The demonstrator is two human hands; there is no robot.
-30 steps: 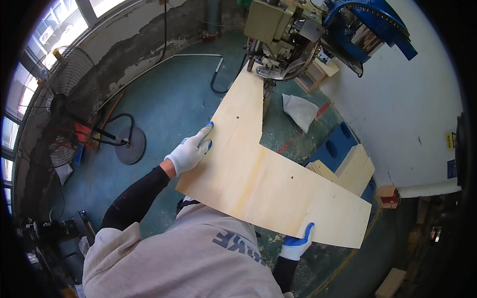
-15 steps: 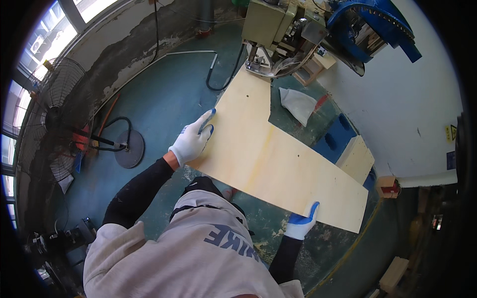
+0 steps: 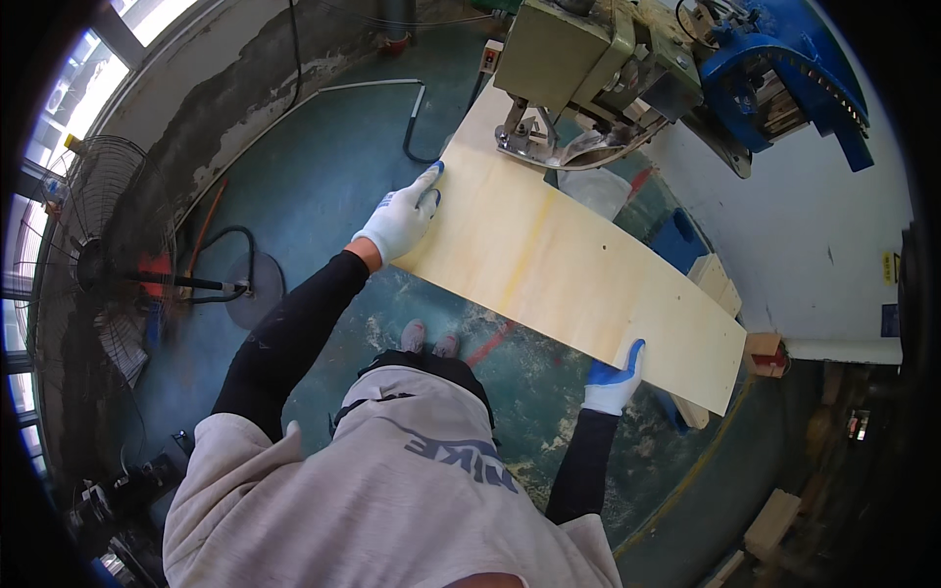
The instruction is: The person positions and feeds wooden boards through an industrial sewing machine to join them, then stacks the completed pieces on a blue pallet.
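Note:
A large pale plywood board (image 3: 559, 269) spans the space between my hands, its far end lying under the metal foot (image 3: 521, 145) of a beige-green machine (image 3: 564, 54). My left hand (image 3: 400, 218), in a white glove with blue fingertips, grips the board's left edge, thumb and forefinger on its face. At the near right edge my right hand (image 3: 615, 380), in a blue-and-white glove, is closed round the board with the thumb on top. The fingers of both hands are partly hidden beneath it. One small dark hole shows in the board's right half.
A blue machine part with a toothed rim (image 3: 774, 73) hangs at the upper right. A standing fan (image 3: 98, 255) with a round base is on the left. Beyond the board lie a white bag (image 3: 600, 191) and wooden pieces (image 3: 716, 281). A cardboard box (image 3: 767, 355) sits by the wall.
The board and both hands have moved forward, away from my body. More of the board's far end is under the machine, which covers the notch. My feet have come into view.

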